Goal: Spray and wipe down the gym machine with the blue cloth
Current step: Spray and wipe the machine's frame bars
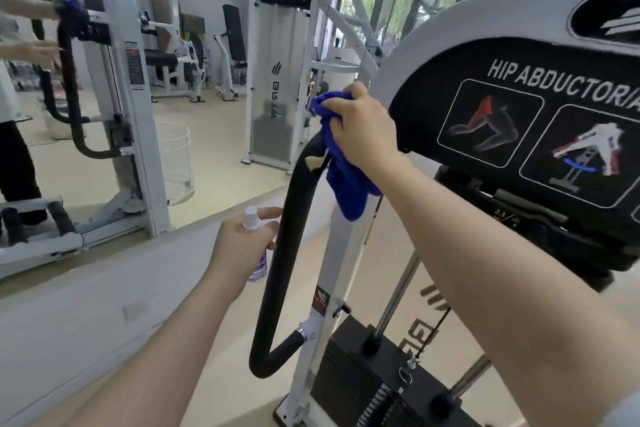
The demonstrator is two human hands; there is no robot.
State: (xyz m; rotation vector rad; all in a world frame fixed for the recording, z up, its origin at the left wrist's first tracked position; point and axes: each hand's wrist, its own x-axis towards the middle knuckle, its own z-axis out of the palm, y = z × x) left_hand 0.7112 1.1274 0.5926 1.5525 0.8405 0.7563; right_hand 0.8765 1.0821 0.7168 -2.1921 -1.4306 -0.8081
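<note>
The blue cloth point(341, 163) is bunched in the right hand point(360, 125), fingers curled round it, against the top of the machine's black padded handle point(294, 218); the left hand point(239, 246) grips a small spray bottle point(254, 243) just beside that handle; a wall mirror point(104, 80) stands behind.

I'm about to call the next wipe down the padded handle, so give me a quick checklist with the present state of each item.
1. Blue cloth in grip: ok, the right hand bunches it at the top of the black padded handle.
2. Spray bottle in grip: ok, the left hand holds it upright beside the handle.
3. Nozzle aimed at the handle: cannot tell.
4. Handle already wet with spray: cannot tell.
5. Padding sound: not ok, torn patch near the top bend.
6. Path down the handle free: ok, nothing lies on it below the cloth.
</note>
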